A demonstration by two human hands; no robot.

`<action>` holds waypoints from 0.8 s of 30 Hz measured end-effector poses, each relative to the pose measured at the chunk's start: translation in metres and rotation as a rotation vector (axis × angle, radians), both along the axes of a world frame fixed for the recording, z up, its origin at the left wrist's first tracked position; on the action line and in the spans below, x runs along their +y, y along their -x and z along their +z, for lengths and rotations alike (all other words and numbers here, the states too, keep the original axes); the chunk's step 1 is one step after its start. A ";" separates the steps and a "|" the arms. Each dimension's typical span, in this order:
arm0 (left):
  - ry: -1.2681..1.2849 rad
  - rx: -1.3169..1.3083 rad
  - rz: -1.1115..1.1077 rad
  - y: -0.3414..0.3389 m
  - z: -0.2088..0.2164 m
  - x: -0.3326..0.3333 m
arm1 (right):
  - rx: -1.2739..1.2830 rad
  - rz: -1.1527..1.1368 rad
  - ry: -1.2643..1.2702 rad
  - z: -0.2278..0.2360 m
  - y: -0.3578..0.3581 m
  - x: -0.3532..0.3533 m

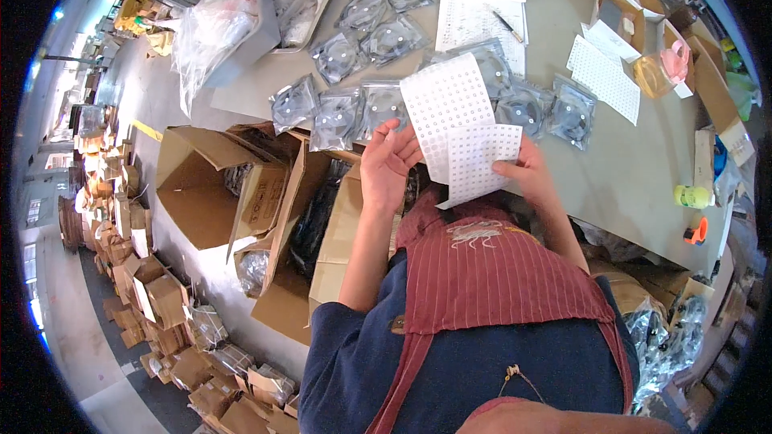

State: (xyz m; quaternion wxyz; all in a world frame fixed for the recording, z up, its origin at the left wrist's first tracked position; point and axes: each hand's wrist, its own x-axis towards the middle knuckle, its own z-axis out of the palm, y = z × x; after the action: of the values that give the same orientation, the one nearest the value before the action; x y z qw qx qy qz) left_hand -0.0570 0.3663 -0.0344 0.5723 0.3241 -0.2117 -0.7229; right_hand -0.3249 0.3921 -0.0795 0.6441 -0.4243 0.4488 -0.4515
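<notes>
In the middle of the frame, the person holds a white sticker sheet [458, 124] covered in rows of little round dots. It looks thin, light and floppy, and it bends over at the fold, so the edges are the best place to hold it. The right hand [527, 173] pinches its lower right edge. The left hand [388, 162] is open, palm up, with fingertips touching the sheet's left edge. Clear bags [338, 116] lie on the grey surface [635, 177] just above.
</notes>
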 end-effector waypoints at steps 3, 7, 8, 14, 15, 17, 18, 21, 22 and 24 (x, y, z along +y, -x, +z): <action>-0.039 -0.026 -0.045 0.008 -0.004 0.000 | 0.035 -0.028 0.037 0.005 -0.010 0.004; -0.102 -0.147 -0.102 0.011 -0.008 -0.001 | 0.014 0.087 0.010 0.011 -0.015 0.003; -0.106 -0.132 -0.088 0.012 -0.009 -0.002 | -0.019 0.100 0.001 0.010 -0.017 0.003; -0.097 -0.148 0.002 0.016 -0.016 -0.007 | -0.018 0.138 0.017 0.001 -0.022 0.000; -0.099 -0.154 0.018 0.017 -0.016 -0.008 | -0.025 0.137 0.010 0.000 -0.022 0.000; -0.087 -0.148 0.035 0.017 -0.019 -0.009 | 0.002 0.150 -0.047 -0.001 -0.022 0.001; -0.074 -0.141 0.058 0.016 -0.021 -0.009 | 0.028 0.171 -0.103 -0.001 -0.022 0.001; -0.086 -0.149 0.071 0.013 -0.036 -0.012 | -0.009 0.137 -0.163 -0.006 -0.026 0.003; -0.121 -0.149 0.077 0.012 -0.038 -0.013 | -0.006 0.124 -0.163 -0.009 -0.026 0.003; -0.158 -0.166 0.028 0.012 -0.040 -0.012 | 0.057 0.140 -0.168 -0.017 -0.025 0.003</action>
State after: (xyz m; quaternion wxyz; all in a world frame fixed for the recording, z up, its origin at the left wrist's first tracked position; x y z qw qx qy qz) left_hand -0.0686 0.3544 -0.0749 0.5356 0.4300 -0.1960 -0.6999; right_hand -0.2996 0.3949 -0.0964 0.6944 -0.4117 0.4723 -0.3539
